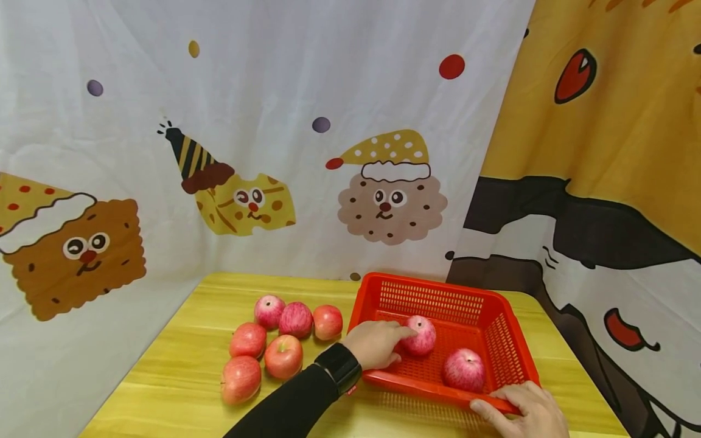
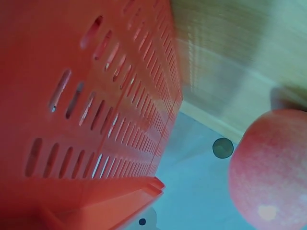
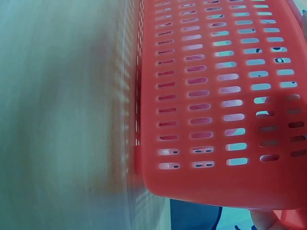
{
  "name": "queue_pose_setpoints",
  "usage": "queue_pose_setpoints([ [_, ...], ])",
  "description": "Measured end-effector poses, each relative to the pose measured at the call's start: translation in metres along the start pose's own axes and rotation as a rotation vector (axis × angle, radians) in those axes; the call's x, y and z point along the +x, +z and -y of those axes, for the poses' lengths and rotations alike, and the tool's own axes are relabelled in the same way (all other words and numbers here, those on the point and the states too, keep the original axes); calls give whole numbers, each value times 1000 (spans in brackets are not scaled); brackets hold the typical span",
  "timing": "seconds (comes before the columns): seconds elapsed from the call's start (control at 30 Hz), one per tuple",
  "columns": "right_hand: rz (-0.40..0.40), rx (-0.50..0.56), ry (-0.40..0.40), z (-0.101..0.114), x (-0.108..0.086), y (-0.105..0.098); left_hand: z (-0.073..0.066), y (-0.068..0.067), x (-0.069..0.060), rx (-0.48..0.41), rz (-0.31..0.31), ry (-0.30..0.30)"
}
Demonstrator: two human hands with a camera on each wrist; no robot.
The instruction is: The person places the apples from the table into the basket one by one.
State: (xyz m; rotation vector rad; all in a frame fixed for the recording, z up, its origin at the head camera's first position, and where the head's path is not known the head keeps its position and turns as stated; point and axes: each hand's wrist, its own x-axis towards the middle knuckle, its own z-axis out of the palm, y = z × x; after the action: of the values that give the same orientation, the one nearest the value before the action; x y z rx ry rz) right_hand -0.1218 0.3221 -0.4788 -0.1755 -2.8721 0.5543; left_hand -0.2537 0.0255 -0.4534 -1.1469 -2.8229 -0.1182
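Note:
A red plastic basket with slotted walls stands on the table, two streaky pink apples inside. My left hand reaches over its left side, fingers extended, the index finger touching the farther apple. The thumb points down, apart from that apple. Nearer the front wall lies the other apple, untouched. At the front right corner my right hand grips the basket's rim, thumb on the near side. The right wrist view shows the basket's outer wall close up, with fingertips at its lower right edge.
Several loose apples cluster on the wooden table left of the basket. One loose apple appears close beside the basket wall in the left wrist view. A cartoon-printed curtain hangs behind the table.

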Motion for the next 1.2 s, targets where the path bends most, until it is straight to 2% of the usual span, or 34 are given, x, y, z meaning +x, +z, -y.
queue_pose_setpoints([
  [0.17, -18, -6, -14, 0, -1, 1, 2, 4, 2, 43, 18, 31],
  [0.3, -39, -6, -23, -1, 0, 0, 2, 5, 5, 32, 13, 30],
  [0.5, -79, -1, -37, -2, 1, 0, 3, 0, 4, -59, -97, 19],
  [0.63, -61, -5, -28, 0, 1, 1, 9, -10, -13, -124, -190, -14],
  [0.7, -47, -10, -19, 1, 0, 1, 16, -16, -28, -129, -228, -33],
  [0.8, -27, -2, -3, 3, 0, 4, 36, -29, -62, -151, -278, -88],
  [0.93, -14, 15, -2, 5, 0, 5, 71, -46, -119, -178, -398, -235],
  [1.03, -11, 19, -7, 4, 1, 4, 89, -50, -163, -174, -462, -365],
  [1.13, -10, 12, -7, 1, 1, 3, 95, -44, -200, -170, -447, -437],
  [1.2, -22, 11, -17, 0, 2, 3, 92, -36, -221, -155, -400, -482],
])
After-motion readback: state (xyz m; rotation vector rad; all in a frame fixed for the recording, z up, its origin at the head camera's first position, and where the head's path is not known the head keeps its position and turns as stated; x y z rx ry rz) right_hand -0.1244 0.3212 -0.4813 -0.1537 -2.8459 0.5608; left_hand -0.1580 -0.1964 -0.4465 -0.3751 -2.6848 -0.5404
